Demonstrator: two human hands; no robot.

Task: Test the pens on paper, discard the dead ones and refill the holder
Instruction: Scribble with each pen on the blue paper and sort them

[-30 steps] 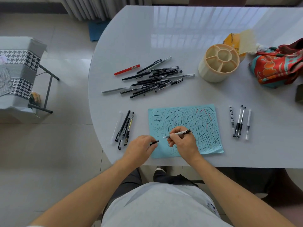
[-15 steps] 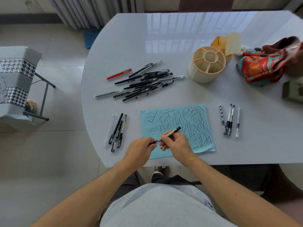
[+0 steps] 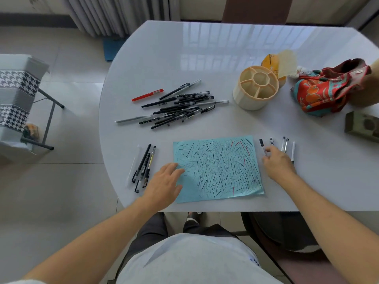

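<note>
A blue paper (image 3: 217, 169) covered in pen strokes lies in front of me on the white table (image 3: 205, 58). My left hand (image 3: 164, 181) rests flat on its left edge, fingers apart, holding nothing. My right hand (image 3: 276, 160) is to the right of the paper, fingers loosely spread, fingertips on a black-capped pen (image 3: 261, 143) lying on the table. Beside it lies a row of pens (image 3: 288, 148). Another small group of pens (image 3: 143, 167) lies left of the paper. Behind the paper is a pile of several pens (image 3: 180, 108) with a red pen (image 3: 147, 94). The cream divided holder (image 3: 256, 87) stands without pens.
A colourful cloth bag (image 3: 328, 89) and a yellow packet (image 3: 270, 62) sit behind and to the right of the holder. A dark green box (image 3: 363, 126) is at the right edge. A houndstooth-covered chair (image 3: 16, 99) stands on the floor to the left.
Both hands held one pen over the paper and brought the cap onto it. Now my right hand has carried it right to the row, and my left hand lies flat on the paper.
</note>
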